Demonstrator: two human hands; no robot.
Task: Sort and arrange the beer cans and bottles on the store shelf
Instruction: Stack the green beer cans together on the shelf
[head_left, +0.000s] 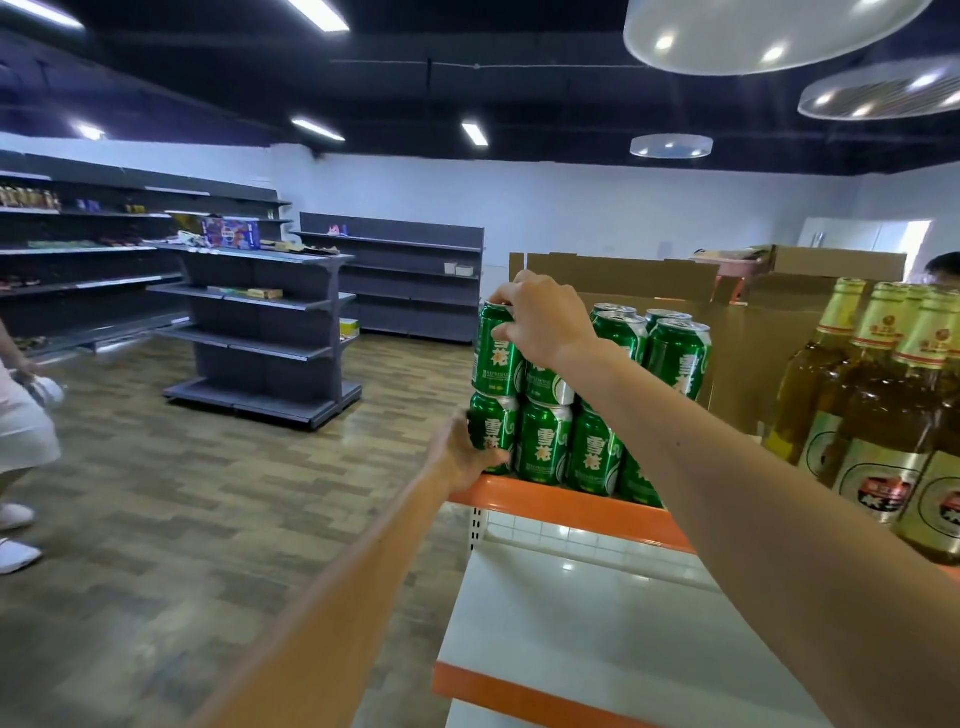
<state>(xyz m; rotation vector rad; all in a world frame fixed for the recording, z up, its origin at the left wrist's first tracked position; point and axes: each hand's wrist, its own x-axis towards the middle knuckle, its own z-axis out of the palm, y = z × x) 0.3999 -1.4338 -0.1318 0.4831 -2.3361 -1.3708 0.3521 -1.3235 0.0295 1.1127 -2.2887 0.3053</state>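
My right hand (540, 317) sits over the top can (492, 358) at the left end of the upper tier, fingers curled round its rim and side, gripping it. That can stands upright on the bottom can (491, 434) at the left corner of the lower tier. My left hand (464, 453) holds this one, thumb across its front, the other fingers hidden behind it. The other green cans (675, 358) are stacked in two tiers beside them on the orange-edged shelf (571, 512). Just to the right stand the beer bottles (878, 415) with gold foil necks. Cardboard boxes (649, 280) rise behind the cans, and a white lower shelf (571, 623) lies beneath
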